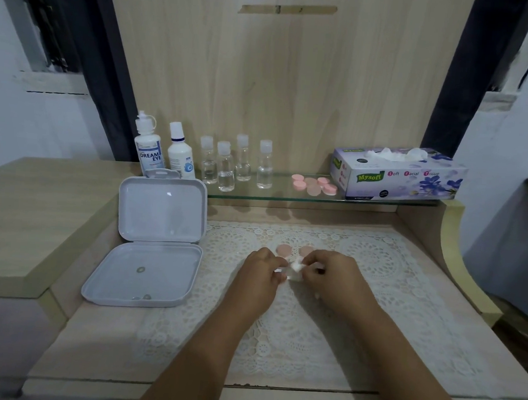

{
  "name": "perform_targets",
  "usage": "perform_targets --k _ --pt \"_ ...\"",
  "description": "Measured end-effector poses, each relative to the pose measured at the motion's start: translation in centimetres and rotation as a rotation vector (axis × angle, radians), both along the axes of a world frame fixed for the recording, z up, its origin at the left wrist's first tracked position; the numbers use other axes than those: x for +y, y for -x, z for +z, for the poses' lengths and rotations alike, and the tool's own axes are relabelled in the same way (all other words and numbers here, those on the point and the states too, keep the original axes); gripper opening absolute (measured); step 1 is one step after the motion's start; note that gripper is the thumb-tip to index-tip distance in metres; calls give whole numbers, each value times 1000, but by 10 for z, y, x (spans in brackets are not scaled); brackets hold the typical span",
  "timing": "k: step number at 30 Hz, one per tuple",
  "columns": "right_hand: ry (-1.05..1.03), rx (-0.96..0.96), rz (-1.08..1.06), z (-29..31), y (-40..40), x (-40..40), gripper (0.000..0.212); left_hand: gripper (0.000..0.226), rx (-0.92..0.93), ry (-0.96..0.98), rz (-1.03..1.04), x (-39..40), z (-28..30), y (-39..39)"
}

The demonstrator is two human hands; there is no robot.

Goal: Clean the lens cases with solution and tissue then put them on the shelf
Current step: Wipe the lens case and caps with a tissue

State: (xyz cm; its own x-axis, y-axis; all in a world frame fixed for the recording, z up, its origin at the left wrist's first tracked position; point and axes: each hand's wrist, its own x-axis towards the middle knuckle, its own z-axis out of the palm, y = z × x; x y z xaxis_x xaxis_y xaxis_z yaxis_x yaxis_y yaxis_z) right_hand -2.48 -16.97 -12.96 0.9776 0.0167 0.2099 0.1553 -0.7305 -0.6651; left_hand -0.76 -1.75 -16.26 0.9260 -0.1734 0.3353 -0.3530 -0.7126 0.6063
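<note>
- Both hands meet over the middle of the lace mat [374,301] that covers the surface [97,338].
- The left hand [259,277] has its fingers curled in, pinching one end of a small clear lens case [286,271].
- The right hand [332,278] has its fingers curled round a bit of white tissue [297,265], pressed against the case; the case is mostly hidden by both hands.
- Two pink caps [284,250] lie on the mat just beyond the hands, toward the back edge.
- An open grey plastic box [159,242] sits near the left edge of the surface, lid upright; a few small round bits lie in its base.
- The glass shelf [365,200] runs along the back edge.
- At the shelf's left end stand two white solution bottles [149,148], then four small clear bottles [237,163].
- A cluster of pink lens cases [315,185] lies on the shelf right of centre, just beside a tissue box [398,176] at the right end, tissue sticking out of its top.
</note>
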Motion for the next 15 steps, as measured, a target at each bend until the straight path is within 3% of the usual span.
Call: perform_targets --k 4,9,15 --pt "391 -40 36 -4 -5 13 22 29 0 15 -7 0 3 2" --pt "437 -7 84 0 -13 17 26 31 34 14 -47 4 3 3" --pt "444 -116 174 -8 -6 13 27 33 40 13 -44 2 4 3"
